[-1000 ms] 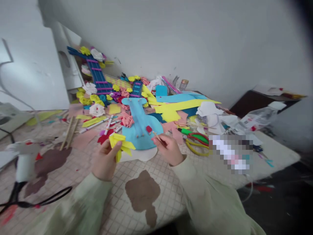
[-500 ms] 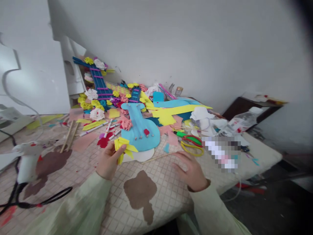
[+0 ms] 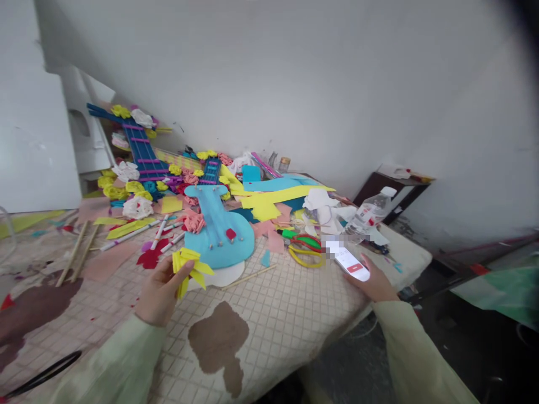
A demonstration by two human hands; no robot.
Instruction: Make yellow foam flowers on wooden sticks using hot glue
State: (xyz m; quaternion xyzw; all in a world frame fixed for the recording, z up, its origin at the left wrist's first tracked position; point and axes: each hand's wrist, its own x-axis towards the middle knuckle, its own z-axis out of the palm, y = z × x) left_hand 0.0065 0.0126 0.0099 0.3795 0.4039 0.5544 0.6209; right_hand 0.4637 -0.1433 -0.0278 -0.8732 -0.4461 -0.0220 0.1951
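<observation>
My left hand (image 3: 159,294) is closed around a bundle of yellow paper strips (image 3: 188,269), its thumb pressed on top and the strip ends fanning out. Just behind the bundle lies a light-blue guitar-shaped cutout (image 3: 219,238) with small studs and a red patch, on a white piece. My right hand (image 3: 374,283) grips the near end of a smartphone (image 3: 351,262) at the table's right side; the screen is lit and its far end is blurred out. A thin wooden stick (image 3: 250,276) rests on the table between the hands.
Scissors with yellow handles (image 3: 305,258) lie left of the phone. A plastic bottle (image 3: 373,210) leans behind it. Crumpled paper flowers (image 3: 138,207), markers (image 3: 160,231) and a dark-blue guitar neck (image 3: 144,150) crowd the back left. The table's edge (image 3: 337,331) runs along the right.
My right hand has moved right, from beside the wooden stick to the smartphone, and taken hold of it. The view has swung right. My left hand still holds the yellow paper strips.
</observation>
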